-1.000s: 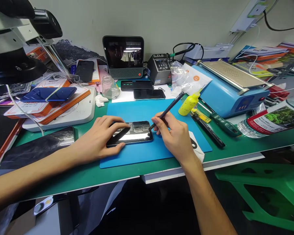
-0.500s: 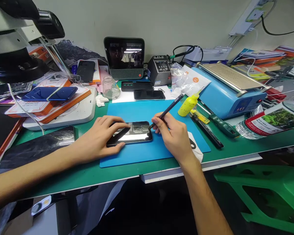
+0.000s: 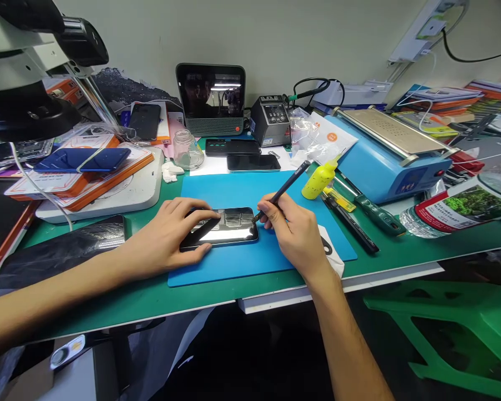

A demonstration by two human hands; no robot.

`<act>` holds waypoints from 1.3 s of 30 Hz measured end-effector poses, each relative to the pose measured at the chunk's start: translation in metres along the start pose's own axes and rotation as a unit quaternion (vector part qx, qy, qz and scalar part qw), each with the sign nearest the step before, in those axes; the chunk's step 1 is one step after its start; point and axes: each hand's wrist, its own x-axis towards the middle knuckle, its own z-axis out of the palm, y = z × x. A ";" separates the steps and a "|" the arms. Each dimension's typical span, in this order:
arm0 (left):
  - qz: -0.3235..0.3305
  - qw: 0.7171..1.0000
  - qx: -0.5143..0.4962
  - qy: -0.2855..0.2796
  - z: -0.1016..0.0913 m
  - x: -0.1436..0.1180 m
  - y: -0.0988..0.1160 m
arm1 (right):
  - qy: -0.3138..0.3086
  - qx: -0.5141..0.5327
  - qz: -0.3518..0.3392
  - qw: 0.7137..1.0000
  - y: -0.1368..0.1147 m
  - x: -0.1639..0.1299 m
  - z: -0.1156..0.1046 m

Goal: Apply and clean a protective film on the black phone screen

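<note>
A dark smartphone (image 3: 237, 234) with a glossy, reflective front lies flat on the blue mat (image 3: 217, 267). Steadying its left end is my left hand (image 3: 169, 234), thumb along the near edge and fingers over the screen and far side. My right hand (image 3: 292, 231) pinches a slim black pen-shaped tool (image 3: 290, 182), slanted with its tip down at the phone's right end. The tip is too small to identify. Under my right wrist sits a white item with a black ring (image 3: 326, 246), partly covered by the hand.
To the right lie a yellow squeeze bottle (image 3: 318, 181), a black pen-like tool (image 3: 354, 227), a green-handled screwdriver (image 3: 379, 214), a blue heating plate (image 3: 384, 161) and a large water bottle (image 3: 455, 206). A microscope (image 3: 29, 106) overhangs the left. Behind are another phone (image 3: 253, 162) and a glass jar (image 3: 186, 150).
The view has shifted very slightly. Both hands keep their hold, with the tool tip still at the phone's right end.
</note>
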 end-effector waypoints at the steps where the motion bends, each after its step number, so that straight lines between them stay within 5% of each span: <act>1: 0.000 1.000 0.000 0.000 0.000 0.000 0.000 | 0.000 0.000 0.000 1.000 0.000 0.000 0.000; 19: -0.006 1.000 -0.001 0.006 0.002 -0.002 -0.001 | 0.010 0.003 -0.008 1.000 -0.003 0.000 -0.001; 26: -0.010 1.000 -0.005 0.003 0.001 -0.001 -0.001 | 0.067 0.024 0.001 0.997 -0.002 0.000 -0.001; 39: -0.017 1.000 -0.012 0.001 -0.001 0.000 0.001 | 0.014 -0.003 0.004 1.000 -0.002 0.000 -0.001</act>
